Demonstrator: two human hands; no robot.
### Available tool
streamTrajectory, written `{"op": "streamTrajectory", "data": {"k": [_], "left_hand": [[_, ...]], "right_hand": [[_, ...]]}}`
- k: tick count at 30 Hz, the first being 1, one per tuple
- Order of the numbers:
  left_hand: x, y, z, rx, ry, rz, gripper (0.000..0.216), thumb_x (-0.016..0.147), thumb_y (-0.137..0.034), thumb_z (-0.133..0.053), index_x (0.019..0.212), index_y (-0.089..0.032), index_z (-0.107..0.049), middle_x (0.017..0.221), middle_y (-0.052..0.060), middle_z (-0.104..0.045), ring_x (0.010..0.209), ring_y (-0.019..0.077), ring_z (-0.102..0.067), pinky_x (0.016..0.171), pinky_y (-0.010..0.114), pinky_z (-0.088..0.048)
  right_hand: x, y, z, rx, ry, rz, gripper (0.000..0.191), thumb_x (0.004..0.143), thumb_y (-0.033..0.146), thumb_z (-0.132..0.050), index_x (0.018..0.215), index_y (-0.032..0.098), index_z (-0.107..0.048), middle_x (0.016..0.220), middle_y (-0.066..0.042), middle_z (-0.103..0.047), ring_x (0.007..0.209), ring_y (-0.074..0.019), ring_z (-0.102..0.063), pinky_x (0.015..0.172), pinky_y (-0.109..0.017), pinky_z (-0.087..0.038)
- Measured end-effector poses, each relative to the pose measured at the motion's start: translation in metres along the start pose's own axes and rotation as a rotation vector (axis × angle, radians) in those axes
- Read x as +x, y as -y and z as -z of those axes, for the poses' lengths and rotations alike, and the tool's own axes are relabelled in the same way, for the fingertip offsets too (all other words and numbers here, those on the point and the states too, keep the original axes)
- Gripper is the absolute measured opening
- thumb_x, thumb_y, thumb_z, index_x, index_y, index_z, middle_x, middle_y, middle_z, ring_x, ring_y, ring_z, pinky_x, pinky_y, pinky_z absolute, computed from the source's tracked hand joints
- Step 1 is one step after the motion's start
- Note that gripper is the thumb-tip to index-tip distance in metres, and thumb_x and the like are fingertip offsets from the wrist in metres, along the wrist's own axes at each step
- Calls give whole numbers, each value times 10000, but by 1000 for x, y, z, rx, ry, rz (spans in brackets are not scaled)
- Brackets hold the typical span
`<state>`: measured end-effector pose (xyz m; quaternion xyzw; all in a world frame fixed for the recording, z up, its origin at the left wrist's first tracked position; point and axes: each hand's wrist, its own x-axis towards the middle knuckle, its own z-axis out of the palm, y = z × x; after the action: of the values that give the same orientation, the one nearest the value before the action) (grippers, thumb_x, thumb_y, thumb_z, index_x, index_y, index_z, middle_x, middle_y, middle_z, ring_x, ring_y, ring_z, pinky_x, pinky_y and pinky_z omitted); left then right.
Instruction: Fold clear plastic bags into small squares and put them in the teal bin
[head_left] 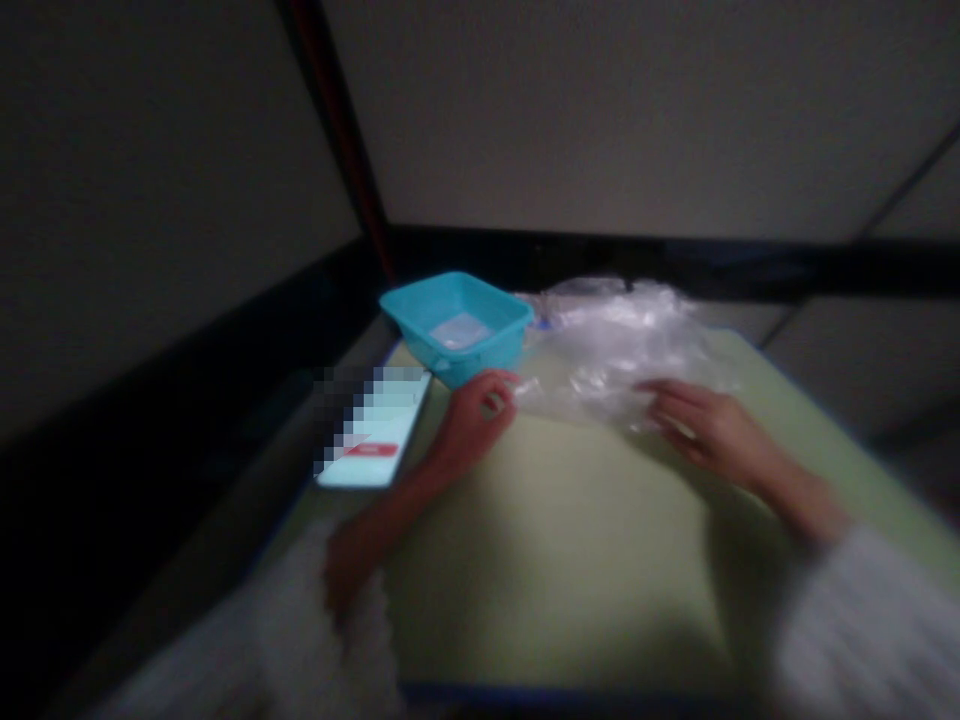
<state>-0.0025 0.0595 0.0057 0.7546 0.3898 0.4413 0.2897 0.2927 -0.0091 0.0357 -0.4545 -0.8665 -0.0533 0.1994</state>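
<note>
A crumpled heap of clear plastic bags [626, 335] lies at the far side of the table, shiny and see-through. My left hand [480, 415] is closed in a pinch, thumb against forefinger, at the left end of the nearest clear plastic. Over at the right, my right hand [701, 428] has its fingers bent onto the same plastic's near edge. Blur hides the exact grip of the right fingertips. Just beyond my left hand stands a turquoise plastic basket [480, 355] with a whitish flat item [459, 331] in it.
A phone or tablet with a lit screen [367, 430] lies along the table's left edge, beside my left forearm. The pale green table [585, 560] has a blue rim. Grey panels [600, 120] rise behind it, with a dark band along their base.
</note>
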Motion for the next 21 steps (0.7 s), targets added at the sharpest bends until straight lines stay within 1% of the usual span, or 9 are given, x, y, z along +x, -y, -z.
{"op": "streamTrajectory", "data": {"k": [2,4,6,9,11,13,15,17,21], "left_hand": [[0,7,-1,170,60,-4,110,697,-97,-494,632,-181,-463,964,54,-665,901,173,-602,853,334,-467],[-1,10,-2,295,116,-38,127,655,-60,-502,622,-179,-474,909,48,-667,889,184,-597,880,355,-442],[-2,10,-2,383,154,-70,142,617,-35,-515,629,-175,-494,874,43,-662,882,197,-592,887,371,-426],[-6,6,-3,462,202,-51,146,611,-56,-557,703,-169,-562,830,48,-644,859,219,-579,839,377,-433],[-8,4,-4,491,196,-20,171,634,-114,-605,796,-169,-606,843,53,-632,871,230,-573,836,389,-431],[-10,3,-6,481,191,-19,212,648,-161,-644,858,-180,-619,889,48,-635,900,227,-573,870,393,-418],[-11,4,-9,436,206,-31,224,658,-155,-653,877,-188,-619,910,32,-654,908,209,-578,894,377,-409],[-11,5,-12,394,224,-29,222,672,-120,-634,884,-186,-624,874,17,-674,879,194,-585,886,361,-411],[-11,5,-13,294,276,-38,222,673,-69,-582,859,-163,-659,767,19,-671,780,172,-592,778,299,-444]], "right_hand": [[-3,-3,-2,-14,97,23,212,879,263,-447,962,206,-634,1100,-113,-653,916,-255,-651,761,-377,-510],[-3,-3,-2,-15,163,13,234,870,345,-500,997,202,-634,973,-98,-690,841,-243,-666,724,-350,-504],[-2,1,0,-35,213,-20,318,864,431,-518,1048,194,-625,886,-84,-706,759,-234,-675,677,-332,-491],[-2,6,5,-66,244,-46,457,863,529,-483,1117,170,-607,865,-95,-721,724,-244,-683,631,-325,-469],[-3,9,8,-89,240,-44,533,862,584,-443,1142,160,-603,863,-104,-726,735,-257,-686,626,-331,-459],[-4,11,11,-126,223,-53,570,868,610,-403,1157,162,-607,797,-94,-728,688,-251,-681,609,-330,-445],[-6,11,12,-168,196,-79,570,882,605,-372,1156,168,-616,680,-70,-709,608,-233,-663,578,-321,-424],[-7,11,14,-208,150,-117,550,890,592,-360,1134,180,-633,614,-57,-689,568,-223,-650,550,-311,-404],[-8,7,13,-275,46,-215,505,902,564,-345,1054,203,-665,699,-81,-717,604,-249,-664,534,-324,-413]]}}
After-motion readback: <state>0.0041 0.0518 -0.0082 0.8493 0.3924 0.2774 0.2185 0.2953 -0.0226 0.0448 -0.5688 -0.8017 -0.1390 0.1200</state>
